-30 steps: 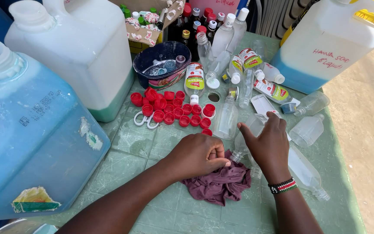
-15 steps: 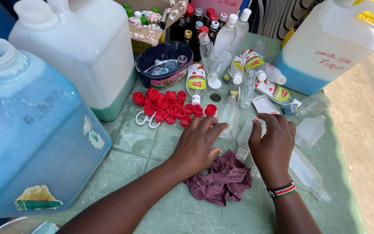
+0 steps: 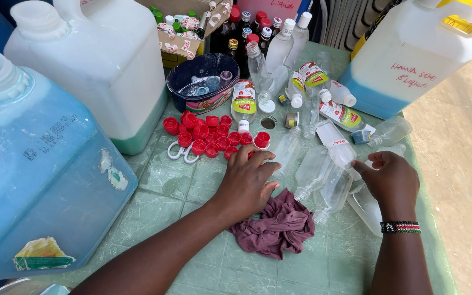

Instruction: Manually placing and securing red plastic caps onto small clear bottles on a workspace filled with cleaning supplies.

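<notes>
Torn yellow-green label low on blue jerrycan; patterned carton behind bowl.

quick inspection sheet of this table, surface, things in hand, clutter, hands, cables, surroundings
surface: green tiled table, crowded at the back
job's things: red caps piled loose by the left fingertips; clear empty bottles lying on their sides; maroon rag crumpled below the left hand
clutter: dark bowl holding small caps; white-handled scissors; labelled bottles; cardboard box
grippers: left hand palm down, fingers spread at the caps; right hand curled beside a clear bottle, beaded wristband
cables: nothing seen
surroundings: big blue jerrycan, two white jerrycans, sandy ground on the right
</notes>
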